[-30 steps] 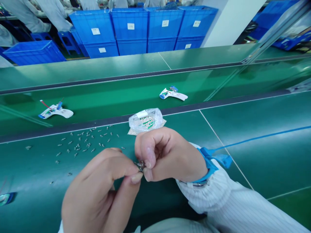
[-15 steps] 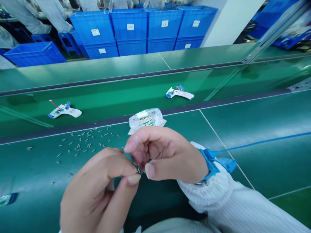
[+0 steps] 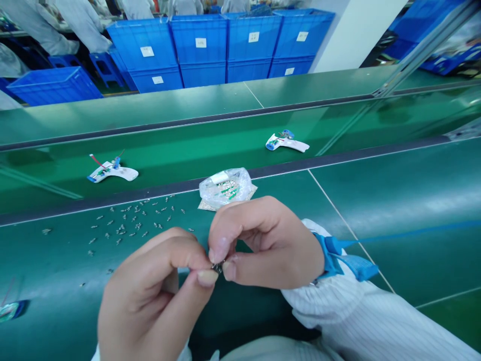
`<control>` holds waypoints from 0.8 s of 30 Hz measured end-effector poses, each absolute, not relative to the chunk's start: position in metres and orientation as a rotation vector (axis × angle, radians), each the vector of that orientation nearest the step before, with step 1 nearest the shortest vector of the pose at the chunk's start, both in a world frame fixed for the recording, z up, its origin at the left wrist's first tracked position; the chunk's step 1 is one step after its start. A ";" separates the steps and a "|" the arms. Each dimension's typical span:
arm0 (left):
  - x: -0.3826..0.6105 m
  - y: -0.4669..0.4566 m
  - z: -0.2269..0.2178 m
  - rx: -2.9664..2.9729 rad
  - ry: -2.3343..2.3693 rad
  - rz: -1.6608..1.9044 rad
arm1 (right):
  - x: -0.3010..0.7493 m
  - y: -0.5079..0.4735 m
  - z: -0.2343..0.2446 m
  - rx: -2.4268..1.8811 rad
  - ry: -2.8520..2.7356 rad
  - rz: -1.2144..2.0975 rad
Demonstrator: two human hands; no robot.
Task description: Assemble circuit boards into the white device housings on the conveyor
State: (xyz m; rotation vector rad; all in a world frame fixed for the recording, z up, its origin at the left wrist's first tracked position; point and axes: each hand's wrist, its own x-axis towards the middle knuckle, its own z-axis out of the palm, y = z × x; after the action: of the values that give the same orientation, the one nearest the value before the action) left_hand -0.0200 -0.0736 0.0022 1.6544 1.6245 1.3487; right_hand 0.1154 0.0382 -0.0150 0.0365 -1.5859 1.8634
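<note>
Between thumb and index finger, my left hand [image 3: 158,296] pinches a small dark metal part [image 3: 217,267]; its exact kind is too small to make out. My right hand [image 3: 266,243] closes on the same part from the other side, fingertips nearly meeting those of the left. A blue wrist strap [image 3: 332,255] circles my right wrist. Beyond the left hand, several small metal parts [image 3: 122,229] lie scattered on the green bench [image 3: 48,271]. Behind my right hand sits a clear plastic bag [image 3: 226,188] with small pieces inside.
On the green conveyor belt [image 3: 195,150] lie a left white handle-shaped housing [image 3: 126,173] and a right one [image 3: 295,145], both with wires and blue parts. A blue-edged circuit piece [image 3: 13,311] rests at far left. Stacked blue crates [image 3: 201,42] and seated people stand beyond.
My right thumb and index finger have come together onto the small metal part. Both white housings have shifted right along the belt.
</note>
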 end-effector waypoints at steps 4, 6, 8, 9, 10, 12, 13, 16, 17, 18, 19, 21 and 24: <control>-0.021 -0.075 0.000 1.560 1.587 1.330 | 0.116 0.039 -0.015 0.023 -1.630 1.834; -0.022 -0.076 -0.002 1.469 1.539 1.318 | 0.116 0.040 -0.015 0.043 -1.672 1.786; -0.022 -0.076 -0.004 1.363 1.463 1.310 | 0.117 0.042 -0.015 0.076 -1.712 1.728; -0.022 -0.075 -0.005 1.312 1.430 1.311 | 0.117 0.043 -0.015 0.090 -1.730 1.698; -0.022 -0.074 -0.005 1.265 1.401 1.314 | 0.117 0.044 -0.014 0.099 -1.748 1.669; -0.021 -0.071 -0.005 1.176 1.359 1.318 | 0.117 0.046 -0.014 0.106 -1.791 1.606; -0.021 -0.069 -0.005 1.124 1.341 1.313 | 0.117 0.047 -0.015 0.116 -1.812 1.571; -0.021 -0.065 -0.004 0.952 1.293 1.270 | 0.117 0.050 -0.015 0.137 -1.871 1.454; -0.022 -0.064 -0.004 0.902 1.280 1.255 | 0.117 0.051 -0.016 0.141 -1.891 1.416; -0.022 -0.063 -0.004 0.860 1.266 1.244 | 0.117 0.052 -0.016 0.140 -1.914 1.383; -0.021 -0.063 -0.004 0.824 1.248 1.239 | 0.117 0.052 -0.016 0.139 -1.933 1.351; -0.021 -0.061 -0.005 0.753 1.190 1.236 | 0.117 0.053 -0.017 0.138 -1.960 1.281; -0.019 -0.058 -0.006 0.627 1.074 1.236 | 0.116 0.053 -0.018 0.141 -1.965 1.179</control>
State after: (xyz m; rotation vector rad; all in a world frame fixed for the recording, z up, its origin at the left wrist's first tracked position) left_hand -0.0190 -0.0585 -0.0056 0.6273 1.0744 1.2356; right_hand 0.1165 0.0528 -0.0179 0.1407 -1.9655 1.1788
